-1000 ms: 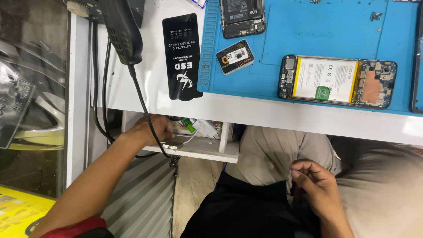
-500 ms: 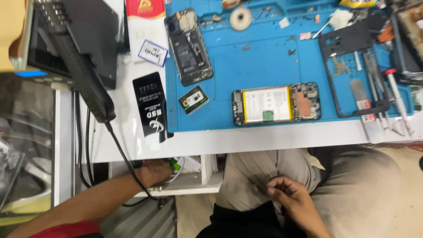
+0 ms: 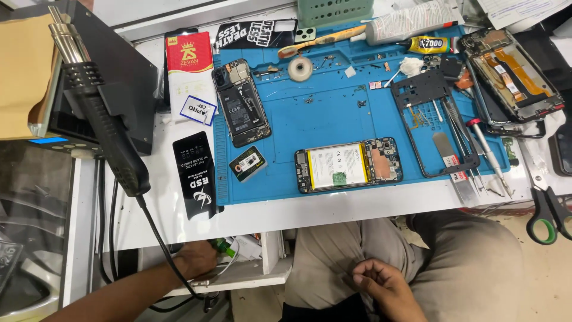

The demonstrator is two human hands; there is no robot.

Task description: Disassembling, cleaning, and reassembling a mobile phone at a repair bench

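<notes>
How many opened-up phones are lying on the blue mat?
3: one upright at the mat's upper left, one lying sideways with its battery showing at the lower middle, one at the far right edge. Others may lie out of view.

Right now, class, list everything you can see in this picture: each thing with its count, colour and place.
repair mat: one, blue, on the white bench
opened phones: two on the mat, one centre, one upper left; a third at the far right
phone frame: one, black, right side of the mat
tape roll: one, white, top of the mat
hot-air wand: one, black, left of the mat
scissors: one pair, green-handled, far right
glue tube: one, yellow and black, top right
left hand: in the shelf under the bench, by a green item
right hand: on the lap
</notes>
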